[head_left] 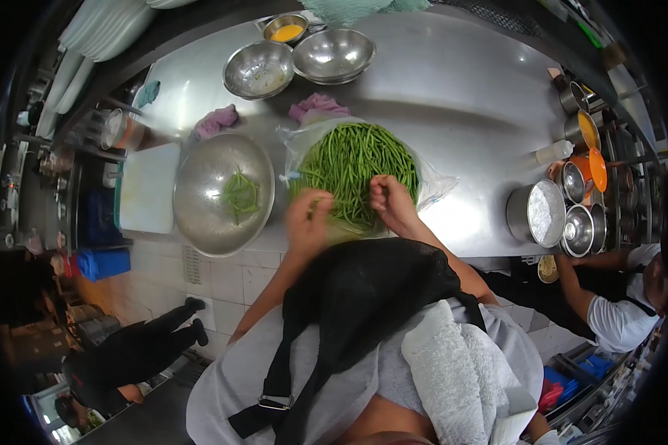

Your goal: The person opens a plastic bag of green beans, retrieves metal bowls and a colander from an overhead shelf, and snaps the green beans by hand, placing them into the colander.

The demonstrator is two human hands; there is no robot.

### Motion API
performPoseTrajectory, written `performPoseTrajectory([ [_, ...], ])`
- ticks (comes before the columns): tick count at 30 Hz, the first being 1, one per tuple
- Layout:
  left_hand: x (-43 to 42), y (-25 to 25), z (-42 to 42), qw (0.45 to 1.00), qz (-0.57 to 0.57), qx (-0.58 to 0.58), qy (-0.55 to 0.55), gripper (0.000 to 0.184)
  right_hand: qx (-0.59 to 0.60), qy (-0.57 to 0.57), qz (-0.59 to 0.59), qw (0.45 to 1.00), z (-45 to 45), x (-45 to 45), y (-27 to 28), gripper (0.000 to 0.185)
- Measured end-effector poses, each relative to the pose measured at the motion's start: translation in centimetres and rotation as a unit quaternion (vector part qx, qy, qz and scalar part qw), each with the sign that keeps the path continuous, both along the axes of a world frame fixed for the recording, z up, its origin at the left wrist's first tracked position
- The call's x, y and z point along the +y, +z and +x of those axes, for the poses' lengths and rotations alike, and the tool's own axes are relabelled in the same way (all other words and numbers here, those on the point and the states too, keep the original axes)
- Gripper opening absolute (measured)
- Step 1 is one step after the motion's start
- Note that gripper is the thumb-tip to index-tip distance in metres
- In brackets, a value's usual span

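Note:
A heap of green beans [360,159] lies in an open clear plastic bag [434,178] on the steel counter. Over the bag's near left side is my left hand [308,222], its fingers bent and smeared by motion; what it holds, if anything, does not show. My right hand [393,204] is closed in a pinch at the near right of the heap, its fingertips against the beans; the thing pinched is too small to make out. Left of the bag stands a large steel bowl [200,204] with a few pieces of green bean [240,193] at its bottom.
A white cutting board [150,182] lies left of the large bowl. Behind are two steel bowls [334,55], a small bowl of yellow liquid [286,31] and pink cloths [318,106]. Pots [536,211] stand at right. Other people [623,311] are at both sides.

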State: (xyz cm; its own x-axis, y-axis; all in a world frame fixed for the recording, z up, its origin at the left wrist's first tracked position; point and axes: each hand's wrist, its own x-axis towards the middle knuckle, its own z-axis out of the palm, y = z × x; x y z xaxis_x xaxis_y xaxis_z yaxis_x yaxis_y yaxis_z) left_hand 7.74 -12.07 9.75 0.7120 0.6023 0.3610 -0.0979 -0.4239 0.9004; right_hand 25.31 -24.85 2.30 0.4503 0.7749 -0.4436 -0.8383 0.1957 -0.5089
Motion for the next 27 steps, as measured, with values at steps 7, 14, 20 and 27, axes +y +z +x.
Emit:
performPoseTrajectory([
  [7, 14.2, 1.1, -6.6, 0.948, 0.058, 0.061, 0.307, 0.027, 0.013, 0.019, 0.032, 0.999, 0.6, -1.6, 0.4, 0.016],
  [14, 12.5, -1.5, -0.7, 0.934, 0.269, 0.173, 0.160, 0.040, 0.010, 0.067, 0.046, 0.997, 0.5, -1.5, 0.8, 0.017],
  [20, 7.3, -3.6, 10.8, 0.948, 0.293, 0.106, 0.071, 0.029, -0.031, 0.112, 0.004, 0.993, -0.4, -1.6, 1.9, 0.021],
  [27, 4.6, 2.4, 10.6, 0.967, 0.175, 0.138, -0.123, 0.018, -0.074, 0.067, -0.007, 0.995, 1.0, -4.7, 1.6, 0.027],
])
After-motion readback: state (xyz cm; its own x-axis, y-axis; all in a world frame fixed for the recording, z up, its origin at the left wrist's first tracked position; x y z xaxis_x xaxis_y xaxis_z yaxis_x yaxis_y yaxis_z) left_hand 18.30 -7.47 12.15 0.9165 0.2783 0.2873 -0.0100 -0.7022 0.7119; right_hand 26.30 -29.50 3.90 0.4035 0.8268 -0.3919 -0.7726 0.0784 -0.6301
